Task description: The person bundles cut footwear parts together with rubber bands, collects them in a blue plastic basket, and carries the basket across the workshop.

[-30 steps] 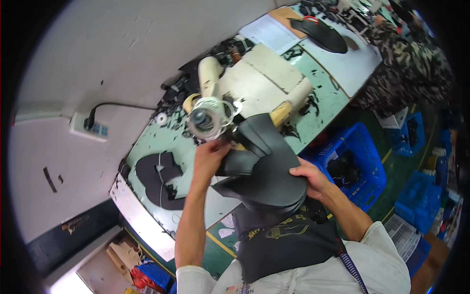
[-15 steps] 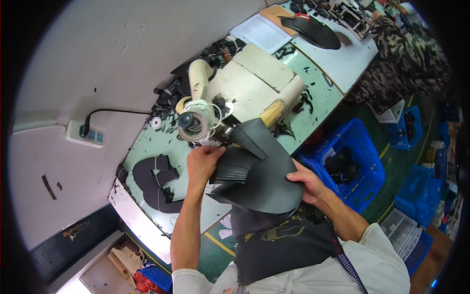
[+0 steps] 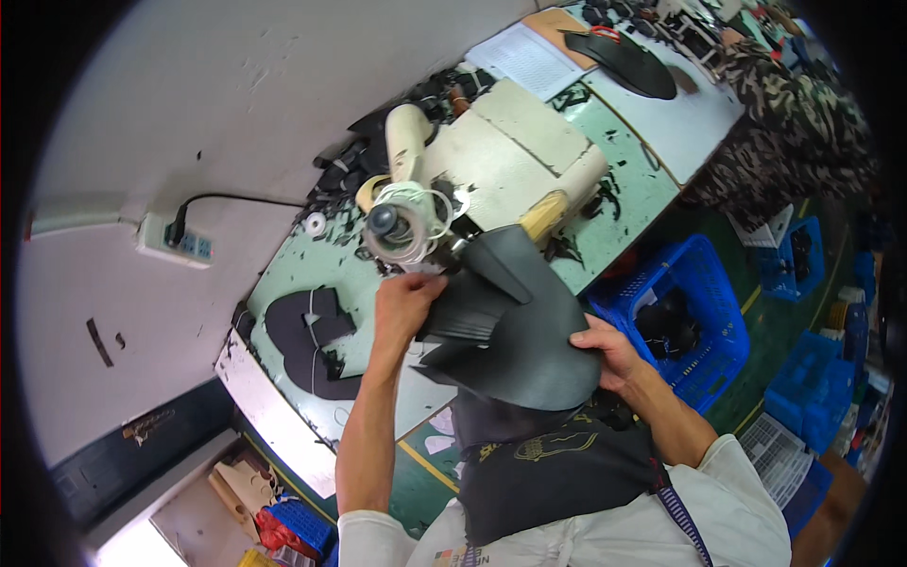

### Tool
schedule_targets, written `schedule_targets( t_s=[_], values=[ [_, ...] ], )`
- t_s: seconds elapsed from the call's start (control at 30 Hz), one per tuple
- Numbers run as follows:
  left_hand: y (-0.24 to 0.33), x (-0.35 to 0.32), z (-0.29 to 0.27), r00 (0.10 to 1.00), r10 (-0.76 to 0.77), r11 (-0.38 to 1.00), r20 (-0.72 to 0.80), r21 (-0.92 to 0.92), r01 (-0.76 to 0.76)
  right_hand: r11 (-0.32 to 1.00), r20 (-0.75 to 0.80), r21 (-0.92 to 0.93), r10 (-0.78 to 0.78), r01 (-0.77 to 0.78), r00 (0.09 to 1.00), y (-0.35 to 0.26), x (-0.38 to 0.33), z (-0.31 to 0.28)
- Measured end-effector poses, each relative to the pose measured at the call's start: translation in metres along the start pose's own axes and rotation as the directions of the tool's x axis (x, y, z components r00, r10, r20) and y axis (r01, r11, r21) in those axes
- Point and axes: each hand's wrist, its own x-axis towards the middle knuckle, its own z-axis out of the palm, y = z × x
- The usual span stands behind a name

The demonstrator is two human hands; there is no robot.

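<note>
A stack of curved black sheet pieces (image 3: 543,345) is held between my hands, in front of a cream-coloured machine (image 3: 515,142). My left hand (image 3: 406,307) pinches the fanned edges at the stack's left side, just below the machine's round clear part (image 3: 402,231). Around the right edge my right hand (image 3: 609,350) is closed, thumb on top and fingers underneath. The lower part of the stack rests over a black apron (image 3: 557,482). To the left, a bundle of similar black pieces (image 3: 302,345) tied with white string lies on the green tabletop (image 3: 269,274).
A blue crate (image 3: 727,326) with black items stands on the floor at right. Black scraps (image 3: 345,180) litter the table by the wall. Papers (image 3: 524,61) and a black piece with red-handled scissors (image 3: 628,66) lie farther back. A person in camouflage clothing (image 3: 784,142) is beyond.
The whole view has shifted slightly, moving the scene a little rightward in the picture. Both hands still hold the stack, and its fanned left edges look slightly more closed together.
</note>
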Motion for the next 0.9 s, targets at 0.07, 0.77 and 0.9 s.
schedule_targets(
  t_s=[0.07,0.77,0.9],
  values=[
    [0.002,0.003,0.004,0.998,0.057,0.998,0.032,-0.025,-0.056,1.0,-0.046,-0.009,-0.028,0.028,0.999,-0.003,-0.006,-0.002],
    [-0.001,-0.004,-0.003,0.999,-0.039,0.989,0.037,-0.144,0.044,0.996,-0.043,0.062,-0.064,0.067,0.997,0.004,0.005,-0.004],
    [0.022,-0.007,-0.001,0.999,-0.047,0.992,-0.003,0.118,0.047,0.993,-0.057,0.02,-0.111,0.113,0.992,0.003,0.006,0.002]
  ],
)
